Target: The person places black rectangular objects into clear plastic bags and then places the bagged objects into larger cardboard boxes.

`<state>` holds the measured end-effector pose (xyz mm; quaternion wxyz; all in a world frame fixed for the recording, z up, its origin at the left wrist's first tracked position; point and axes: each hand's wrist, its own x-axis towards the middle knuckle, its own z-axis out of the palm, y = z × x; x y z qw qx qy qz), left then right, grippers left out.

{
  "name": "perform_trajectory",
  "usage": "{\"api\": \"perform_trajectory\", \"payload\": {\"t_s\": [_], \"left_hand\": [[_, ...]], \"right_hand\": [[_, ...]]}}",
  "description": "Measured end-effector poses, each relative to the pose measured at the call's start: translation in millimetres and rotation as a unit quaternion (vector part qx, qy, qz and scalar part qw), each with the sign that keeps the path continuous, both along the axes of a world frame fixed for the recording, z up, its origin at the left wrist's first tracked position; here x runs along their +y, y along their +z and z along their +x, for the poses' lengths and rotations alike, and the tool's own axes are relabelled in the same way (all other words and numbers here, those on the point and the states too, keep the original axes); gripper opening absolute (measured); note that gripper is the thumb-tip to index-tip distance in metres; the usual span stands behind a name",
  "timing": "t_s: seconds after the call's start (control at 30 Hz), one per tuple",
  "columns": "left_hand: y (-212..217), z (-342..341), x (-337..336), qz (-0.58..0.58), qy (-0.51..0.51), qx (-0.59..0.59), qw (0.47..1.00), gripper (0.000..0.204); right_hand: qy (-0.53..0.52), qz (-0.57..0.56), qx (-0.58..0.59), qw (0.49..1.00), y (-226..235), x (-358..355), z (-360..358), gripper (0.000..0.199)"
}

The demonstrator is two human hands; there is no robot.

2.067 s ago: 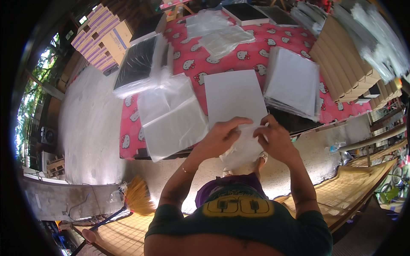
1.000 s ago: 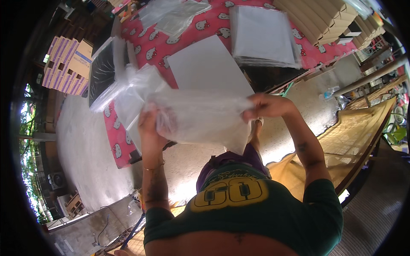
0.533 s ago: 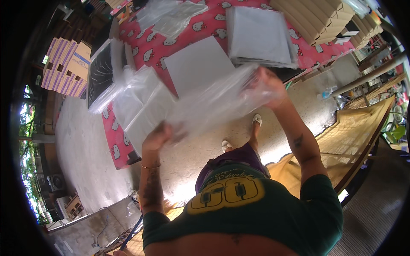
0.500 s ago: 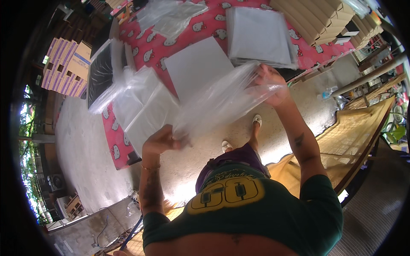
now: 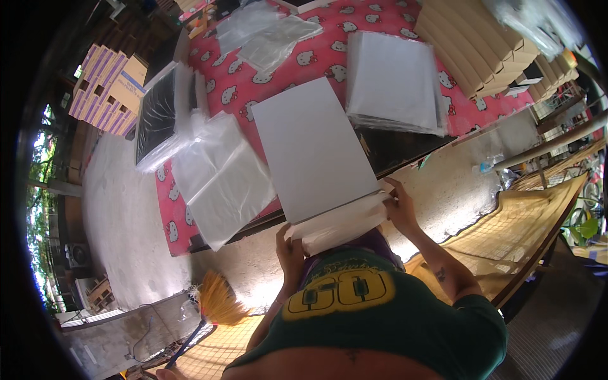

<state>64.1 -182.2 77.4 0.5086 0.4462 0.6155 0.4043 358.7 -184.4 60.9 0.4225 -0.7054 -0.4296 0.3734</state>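
A clear plastic bag (image 5: 341, 229) stretches between my two hands at the table's near edge. My left hand (image 5: 290, 252) grips its left corner, and my right hand (image 5: 399, 206) pinches its right corner. The bag's mouth meets the near end of a white board (image 5: 315, 149); whether that end is inside the bag I cannot tell. The board lies on the pink patterned tablecloth (image 5: 244, 107), overhanging the near edge. Left of it is a pile of flat clear bags (image 5: 225, 183). To its far right lies a stack of white boards in clear wrap (image 5: 394, 85).
Loose clear bags (image 5: 278, 45) lie farther back on the table. Brown cardboard boxes (image 5: 472, 47) are stacked at the back right. A plastic-wrapped black stack (image 5: 157, 111) and purple-edged cartons (image 5: 104, 88) stand at the left. A broom (image 5: 218, 301) rests below, beside yellow netting (image 5: 506, 212).
The bag came down from across the board to the board's near end. My hands moved closer to my body, the left one rightward. The board now sits nearer to me.
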Motion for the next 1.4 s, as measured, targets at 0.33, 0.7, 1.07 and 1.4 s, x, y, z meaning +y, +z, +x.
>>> {"api": "perform_trajectory", "payload": {"t_s": [0.33,0.7,1.07,1.4], "left_hand": [[-14.5,-25.9,8.3,0.115,-0.013,0.029,0.993,0.028],[159.5,-82.3,79.5,0.129,-0.157,-0.577,0.791,0.05],[52.8,-54.8,214.2,0.022,-0.012,-0.545,0.838,0.02],[4.8,-60.6,204.6,0.007,-0.043,-0.172,0.984,0.038]], "right_hand": [[-0.087,0.097,0.105,0.986,11.4,-3.4,-32.3,0.04],[0.173,0.283,0.519,0.788,190.1,27.0,-32.0,0.047],[0.021,0.172,0.638,0.75,96.2,150.2,-23.5,0.026],[0.102,0.122,0.491,0.856,-15.2,139.9,-12.5,0.031]]}}
